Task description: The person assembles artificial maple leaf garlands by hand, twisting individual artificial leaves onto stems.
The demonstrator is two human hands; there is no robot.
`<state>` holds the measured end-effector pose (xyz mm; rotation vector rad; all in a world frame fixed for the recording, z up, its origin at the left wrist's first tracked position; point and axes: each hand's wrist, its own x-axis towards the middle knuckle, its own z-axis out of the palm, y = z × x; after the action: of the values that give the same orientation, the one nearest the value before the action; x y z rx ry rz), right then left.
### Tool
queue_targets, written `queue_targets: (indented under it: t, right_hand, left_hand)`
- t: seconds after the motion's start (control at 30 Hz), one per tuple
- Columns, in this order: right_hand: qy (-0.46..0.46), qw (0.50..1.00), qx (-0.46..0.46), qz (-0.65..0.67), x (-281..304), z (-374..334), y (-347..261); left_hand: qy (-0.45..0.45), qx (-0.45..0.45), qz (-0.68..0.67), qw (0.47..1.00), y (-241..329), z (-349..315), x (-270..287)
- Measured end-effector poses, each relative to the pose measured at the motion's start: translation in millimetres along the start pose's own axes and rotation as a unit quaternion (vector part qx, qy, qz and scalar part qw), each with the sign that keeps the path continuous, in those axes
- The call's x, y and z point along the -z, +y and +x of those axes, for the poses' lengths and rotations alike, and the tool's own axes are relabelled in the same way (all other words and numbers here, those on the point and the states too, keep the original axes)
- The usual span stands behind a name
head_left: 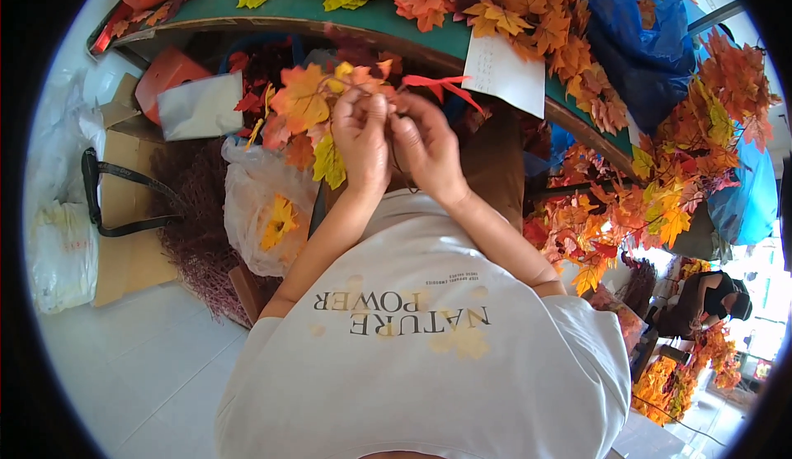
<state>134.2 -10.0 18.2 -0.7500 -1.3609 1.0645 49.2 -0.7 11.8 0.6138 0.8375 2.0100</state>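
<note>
My left hand is closed around the stem of a spray of artificial maple leaves in orange, yellow and pink, which hangs out to its left. Fingertips of my right hand are pinched together right beside the left thumb, at the same stem. What exactly sits between them is too small to make out. A thin red strip sticks out to the right, just beyond my right fingers. Both hands are in front of my lap, close to the near edge of the green table.
Piles of orange maple leaves, a white paper sheet and a blue plastic bag lie along the table. At left are a clear plastic bag, dark purple twigs and a cardboard box. Another person sits far right.
</note>
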Motion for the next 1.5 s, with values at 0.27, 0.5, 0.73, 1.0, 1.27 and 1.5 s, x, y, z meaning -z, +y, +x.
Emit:
queue_targets:
  t: [0.27, 0.5, 0.73, 1.0, 1.27, 1.5]
  right_hand:
    - [-0.097, 0.946, 0.103, -0.293, 15.5, 12.6, 0.4]
    - [-0.182, 0.771, 0.306, -0.528, 24.2, 29.4, -1.7]
    - [-0.122, 0.775, 0.255, -0.564, 66.1, 111.8, -41.4]
    - [-0.093, 0.791, 0.273, -0.539, 95.3, 214.0, -5.9]
    - [-0.221, 0.705, 0.241, -0.629, 90.1, 250.8, 15.3]
    - [-0.221, 0.687, 0.254, -0.645, 99.9, 249.7, 27.9]
  left_hand:
    - [-0.019, 0.117, -0.033, 0.992, -1.0, 7.6, 11.4]
    - [-0.004, 0.136, -0.008, 0.991, -12.9, 8.4, 26.8]
    - [0.05, 0.24, -0.18, 0.953, -10.2, 24.7, 46.4]
    - [-0.022, 0.326, -0.253, 0.911, -16.1, 24.1, 51.5]
    - [-0.01, 0.369, -0.221, 0.903, -14.0, 26.6, 52.2]
    - [0.009, 0.35, -0.123, 0.929, -27.5, 28.1, 56.5]
